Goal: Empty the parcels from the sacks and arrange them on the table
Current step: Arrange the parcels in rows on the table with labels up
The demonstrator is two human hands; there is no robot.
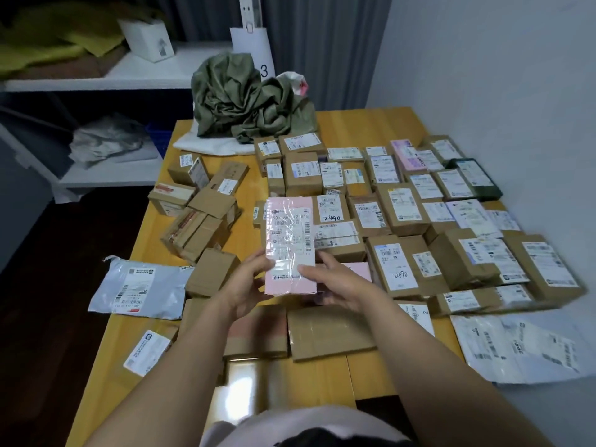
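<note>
Right, left hand (248,287) and right hand (337,285) both grip the pink parcel (290,233) by its near end, raised over the worktop (325,375). Best set it label-up, flush against the rows (400,208). Sacks (245,98) lie crumpled beyond.

Both bare forearms reach forward from the near edge, converging. The left hand (246,287) and right hand (337,285) sit close together, each gripping the near end of one pink parcel (289,233).
</note>
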